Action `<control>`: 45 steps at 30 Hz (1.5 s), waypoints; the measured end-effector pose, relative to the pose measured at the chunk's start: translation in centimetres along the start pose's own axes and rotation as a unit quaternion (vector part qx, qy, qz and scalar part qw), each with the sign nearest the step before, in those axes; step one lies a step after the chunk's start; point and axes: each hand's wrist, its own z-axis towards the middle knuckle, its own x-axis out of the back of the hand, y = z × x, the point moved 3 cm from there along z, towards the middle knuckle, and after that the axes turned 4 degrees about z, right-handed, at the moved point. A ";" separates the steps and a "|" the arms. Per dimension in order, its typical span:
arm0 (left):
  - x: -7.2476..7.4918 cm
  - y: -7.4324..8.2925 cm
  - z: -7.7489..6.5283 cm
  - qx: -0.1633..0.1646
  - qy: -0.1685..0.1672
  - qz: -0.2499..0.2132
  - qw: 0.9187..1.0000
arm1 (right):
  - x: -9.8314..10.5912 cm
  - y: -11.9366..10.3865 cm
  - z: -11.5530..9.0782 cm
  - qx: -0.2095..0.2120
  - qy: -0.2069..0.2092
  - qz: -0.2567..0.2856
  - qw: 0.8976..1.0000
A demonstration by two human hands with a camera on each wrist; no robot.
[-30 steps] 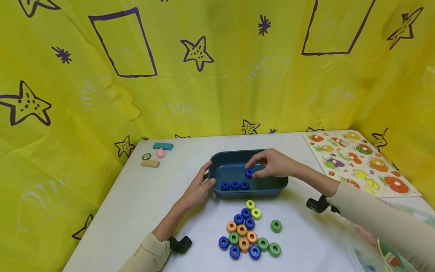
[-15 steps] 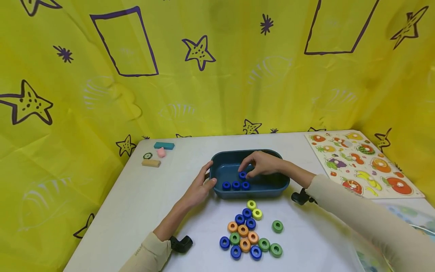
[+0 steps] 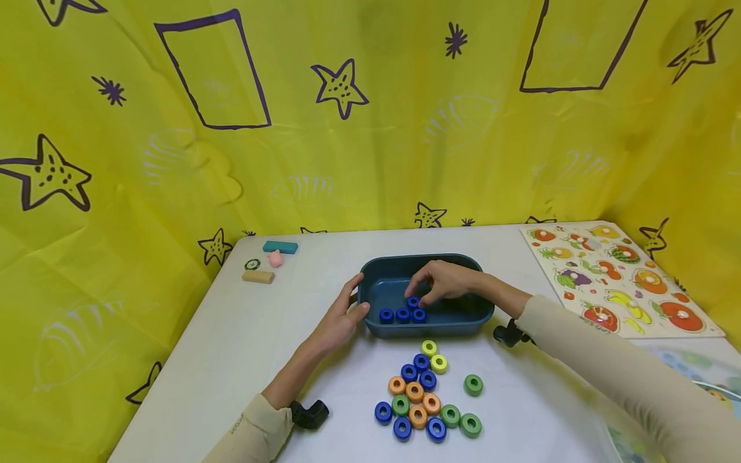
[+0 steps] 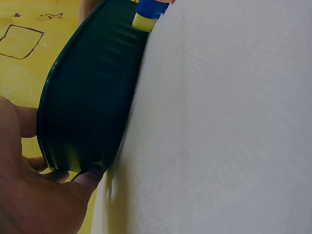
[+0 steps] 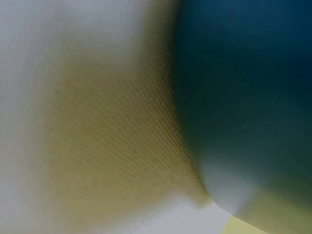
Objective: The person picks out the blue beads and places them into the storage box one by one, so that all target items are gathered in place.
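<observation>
A dark teal oblong dish [image 3: 451, 329] stands on the white table, its left end gripped by my left hand [image 3: 338, 318]. In the left wrist view that hand's thumb and fingers [image 4: 89, 178] wrap the dish's end. My right hand [image 3: 446, 280] reaches into the dish and pinches a blue ring [image 3: 413, 302] between thumb and index finger. This ring is right behind a row of blue rings [image 3: 402, 315] along the near inside wall. The right wrist view has only the dish's blurred outside and the table; the hand is hidden there.
Nearer me lies a loose cluster of blue, green, yellow and orange rings [image 3: 414, 391], with one green ring [image 3: 473, 385] apart. A fruit puzzle board [image 3: 622, 276] is at the right. At back left are a teal block [image 3: 280, 247], a wooden block [image 3: 258, 276] and a pink figure [image 3: 275, 258].
My right hand has moved left inside the dish, carrying the blue ring up to the row of blue rings. The left hand keeps its grip on the dish.
</observation>
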 end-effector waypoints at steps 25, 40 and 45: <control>-0.1 0.1 -0.1 0.005 0.004 0.005 1.000 | -6.2 -10.7 -10.3 0.115 0.046 0.086 0.989; 0.0 0.3 -0.1 0.005 0.002 0.009 1.000 | -11.6 -10.7 -12.4 0.096 0.021 0.076 0.992; 0.0 0.3 -0.1 0.005 0.001 0.008 1.000 | -12.0 -10.6 -12.2 0.092 0.017 0.071 0.993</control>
